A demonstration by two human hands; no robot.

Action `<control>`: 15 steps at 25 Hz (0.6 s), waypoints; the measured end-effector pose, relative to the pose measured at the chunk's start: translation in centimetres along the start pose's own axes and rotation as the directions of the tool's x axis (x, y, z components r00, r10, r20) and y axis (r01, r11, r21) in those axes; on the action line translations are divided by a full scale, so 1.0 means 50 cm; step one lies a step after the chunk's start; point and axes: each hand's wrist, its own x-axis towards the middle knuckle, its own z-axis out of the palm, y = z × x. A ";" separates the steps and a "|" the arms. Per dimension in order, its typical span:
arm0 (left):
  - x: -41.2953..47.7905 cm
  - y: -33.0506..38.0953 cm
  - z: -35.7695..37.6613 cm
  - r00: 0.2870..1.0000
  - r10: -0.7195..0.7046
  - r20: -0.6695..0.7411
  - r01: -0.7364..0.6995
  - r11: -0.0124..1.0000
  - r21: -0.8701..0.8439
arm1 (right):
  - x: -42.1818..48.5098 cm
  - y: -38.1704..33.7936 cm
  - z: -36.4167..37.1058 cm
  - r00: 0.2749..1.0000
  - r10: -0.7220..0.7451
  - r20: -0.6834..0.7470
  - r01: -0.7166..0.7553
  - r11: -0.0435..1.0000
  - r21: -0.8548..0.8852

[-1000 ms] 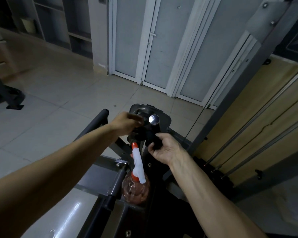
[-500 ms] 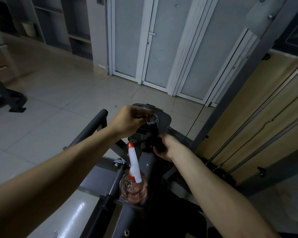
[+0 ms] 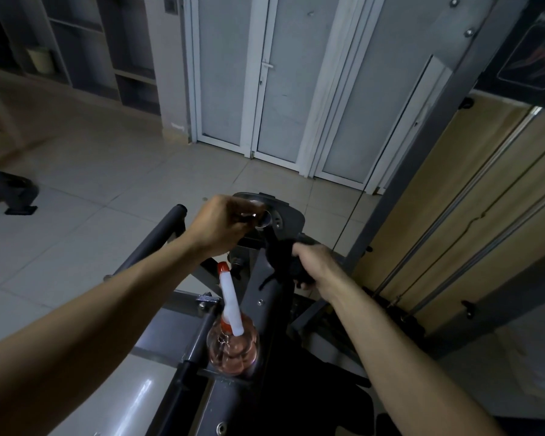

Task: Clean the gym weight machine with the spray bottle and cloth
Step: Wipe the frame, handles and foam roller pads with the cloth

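Left forearm reaches forward and slightly inward; left hand point(image 3: 221, 222) knuckles-up, fingers curled round a chrome-tipped handle point(image 3: 260, 218) at the far end of the weight machine point(image 3: 269, 297). Between the forearms the spray bottle point(image 3: 232, 343) stands upright on the machine's frame, untouched: clear body, pinkish liquid, white trigger head with an orange tip. Probably light, thin plastic, easily tipped; best taken at the neck under the trigger. Just right of it the cloth point(image 3: 280, 262), dark and limp, lies bunched against the machine's sloping beam; it should mould to the metal and needs a full-fisted hold. Right hand point(image 3: 316, 266) clenches it, wrist bent down, forearm angled in from lower right. Guide rods point(image 3: 453, 247) stand well apart at far right.
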 end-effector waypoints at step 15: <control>0.002 -0.007 0.002 0.997 -0.069 0.029 0.072 0.993 -0.089 | -0.009 -0.080 -0.048 0.901 -0.384 -0.203 0.387 0.922 -0.026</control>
